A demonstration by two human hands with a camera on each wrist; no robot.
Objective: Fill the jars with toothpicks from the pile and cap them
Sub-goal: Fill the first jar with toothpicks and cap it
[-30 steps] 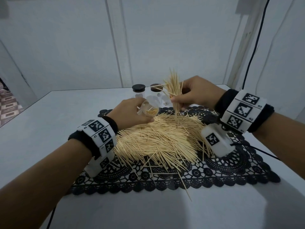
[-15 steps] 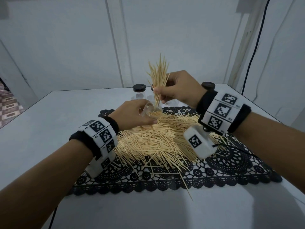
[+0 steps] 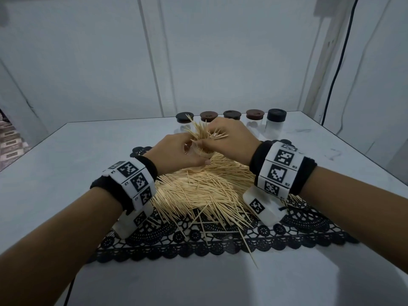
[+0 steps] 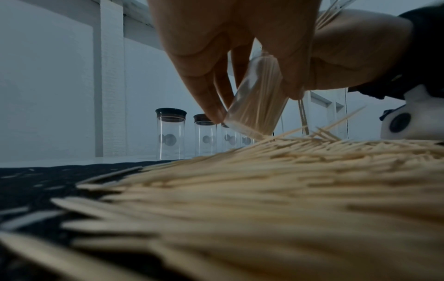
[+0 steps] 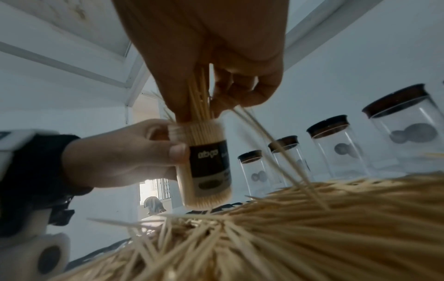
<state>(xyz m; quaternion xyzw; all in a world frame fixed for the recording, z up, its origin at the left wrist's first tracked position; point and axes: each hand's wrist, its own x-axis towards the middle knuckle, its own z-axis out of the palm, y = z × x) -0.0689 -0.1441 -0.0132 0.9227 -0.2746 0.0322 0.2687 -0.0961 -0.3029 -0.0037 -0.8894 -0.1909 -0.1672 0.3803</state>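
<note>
- A person's left hand (image 5: 125, 152) grips a small clear jar (image 5: 206, 167), nearly upright, thumb on its labelled side, just above the toothpick pile (image 3: 205, 186) in the middle of a black lace mat (image 3: 220, 241).
- The right hand (image 3: 229, 142) pinches a bundle of toothpicks (image 5: 199, 102) and feeds it into the jar's open mouth; a few sticks splay out past the rim.
- The jar already looks almost full and has no cap yet.
- Five capped jars (image 3: 276, 124) stand in a row at the far edge of the table (image 3: 66, 164), well apart from the hands.
- The sticks are likely light, stiff and quick to scatter, so they are best pinched mid-length as a tight bundle.
- The jar looks smooth and probably slippery, and is best held around its body.
</note>
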